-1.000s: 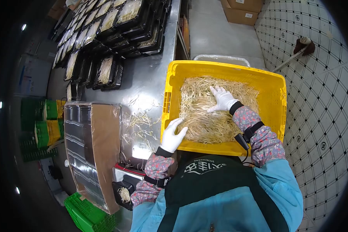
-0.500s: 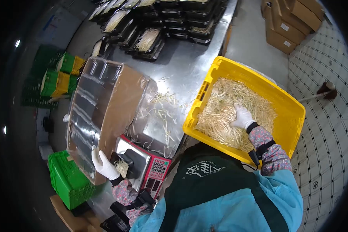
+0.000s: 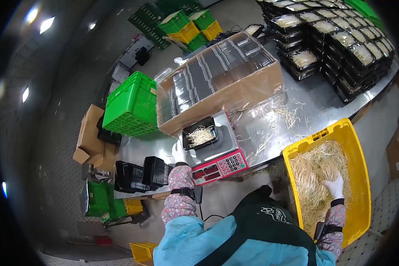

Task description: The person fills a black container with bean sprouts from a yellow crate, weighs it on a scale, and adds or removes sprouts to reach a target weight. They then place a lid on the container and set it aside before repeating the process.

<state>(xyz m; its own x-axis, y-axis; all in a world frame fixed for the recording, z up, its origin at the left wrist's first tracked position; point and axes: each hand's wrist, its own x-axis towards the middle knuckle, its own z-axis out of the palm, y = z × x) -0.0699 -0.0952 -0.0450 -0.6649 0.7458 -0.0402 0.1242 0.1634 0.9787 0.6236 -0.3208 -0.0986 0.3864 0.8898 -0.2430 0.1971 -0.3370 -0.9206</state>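
My left hand (image 3: 179, 153), in a white glove, has its fingers stretched out beside a black plastic tray (image 3: 192, 142), fingertips right at its left edge. The tray rests on the scale (image 3: 226, 135), which has a red front panel with keys. A small heap of bean sprouts (image 3: 201, 135) lies in that tray. On the other side, my right hand (image 3: 334, 186), also gloved, is closed on a bunch of bean sprouts (image 3: 327, 167). This bunch is over the pile inside the yellow crate (image 3: 362, 177); some fingers are hidden by the strands.
A cardboard box (image 3: 252, 91) packed with black trays stands behind the scale, with a green crate (image 3: 131, 104) to its left. Stacked black trays (image 3: 153, 170) sit front left. Filled trays (image 3: 326, 27) pile up at back right. Loose sprouts litter the metal table (image 3: 270, 119).
My view has swung left, showing more of the scale and its tray. My left hand has come down to the tray's side. My right hand has gathered a bunch of sprouts.
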